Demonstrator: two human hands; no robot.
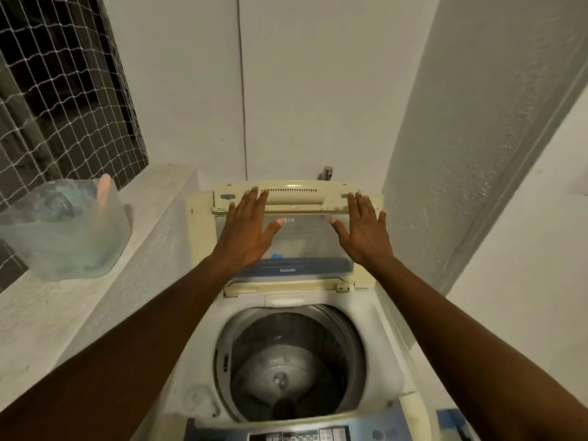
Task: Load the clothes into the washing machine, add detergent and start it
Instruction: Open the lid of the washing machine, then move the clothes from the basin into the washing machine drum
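Control panel (pixel 305 434): nearest the camera, at the bottom edge; buttons show but are too small to read.
Drum (pixel 288 364): open to view and bare, with only the metal wall and agitator at the bottom; no clothes inside.
Washing machine (pixel 385 332): a top-loader standing between a ledge on the left and a wall on the right.
Lid (pixel 302 237): folded up and standing near upright at the back of the opening.
Left hand (pixel 246 230): flat against the lid's left side, fingers (pixel 254 195) spread wide, holding nothing.
Right hand (pixel 366 230): flat against the lid's right side, likewise spread and empty.
Plastic bag (pixel 66 230): translucent, on the ledge (pixel 152 249) well left of the machine; it holds bluish contents and an orange object; whether these are clothes or detergent cannot be told.
Clothes: none recognisable in view.
Step in hand: opening the machine, I judge, with the lid pressed back to its resting place.
Next move: let go once the lid stands by itself, then fetch the laundry and drop it into the drum.
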